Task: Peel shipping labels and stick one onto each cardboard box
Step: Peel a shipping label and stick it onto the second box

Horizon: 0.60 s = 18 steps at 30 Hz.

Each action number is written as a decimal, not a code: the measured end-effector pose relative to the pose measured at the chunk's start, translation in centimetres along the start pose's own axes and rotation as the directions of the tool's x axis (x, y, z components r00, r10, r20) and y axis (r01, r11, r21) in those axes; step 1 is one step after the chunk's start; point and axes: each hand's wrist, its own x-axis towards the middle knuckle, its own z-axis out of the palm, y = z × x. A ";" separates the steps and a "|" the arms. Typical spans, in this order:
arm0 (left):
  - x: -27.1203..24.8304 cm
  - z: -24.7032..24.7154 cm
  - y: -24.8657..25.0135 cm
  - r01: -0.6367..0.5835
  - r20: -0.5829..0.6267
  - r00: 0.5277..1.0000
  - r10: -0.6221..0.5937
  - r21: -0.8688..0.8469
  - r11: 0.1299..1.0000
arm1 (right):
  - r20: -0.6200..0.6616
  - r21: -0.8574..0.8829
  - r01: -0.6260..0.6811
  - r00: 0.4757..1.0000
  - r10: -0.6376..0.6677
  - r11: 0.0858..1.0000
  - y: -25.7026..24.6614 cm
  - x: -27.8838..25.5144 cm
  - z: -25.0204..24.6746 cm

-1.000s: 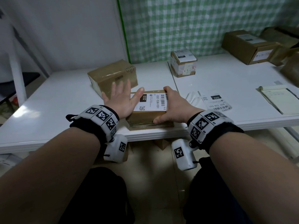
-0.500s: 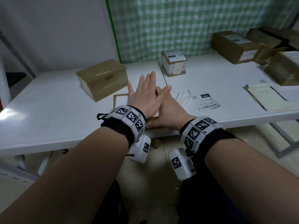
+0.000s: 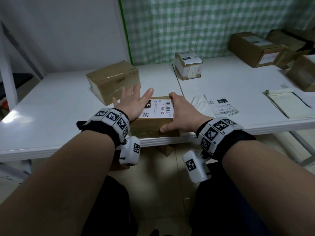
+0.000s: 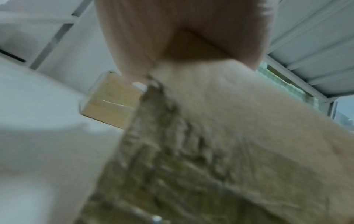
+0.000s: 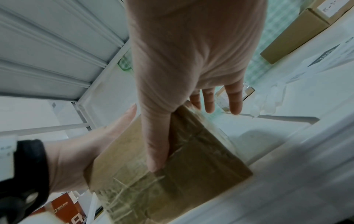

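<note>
From the head view I am seeing the labelled box (image 3: 154, 116) lying at the near table (image 3: 51, 99) edge, its long axis running away from me, between both hands — my left hand (image 3: 132, 103) is pressing flat with straight fingers on the label (image 3: 157, 109), and my right hand (image 3: 181, 113) is curling round the box's right side. The left wrist view is blurring into cardboard, so fingers there I cannot tell; the right wrist view is showing the thumb (image 5: 155, 145) pressing the taped near face, while the fingertips' contact is staying hidden.

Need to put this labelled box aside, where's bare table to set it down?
Bare table lies left of the plain taped box, and between the small labelled box and the notepad. The far right corner is crowded with boxes.
</note>
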 end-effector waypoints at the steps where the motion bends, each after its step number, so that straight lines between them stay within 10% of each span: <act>1: -0.1 0.0 -0.5 -0.002 0.001 1.000 0.002 -0.038 0.999 | 0.006 0.001 -0.003 1.000 0.003 1.000 0.0 0.0 0.0; 9: -1.0 -0.1 -2.2 -0.133 0.052 0.988 0.142 -0.143 0.981 | 0.040 -0.024 -0.017 0.999 0.018 1.000 -0.2 -0.4 -0.2; 18: -2.2 0.0 -1.4 -0.189 0.087 0.980 0.179 0.125 0.974 | 0.058 -0.053 -0.029 0.998 0.032 0.998 -0.6 -0.8 -0.4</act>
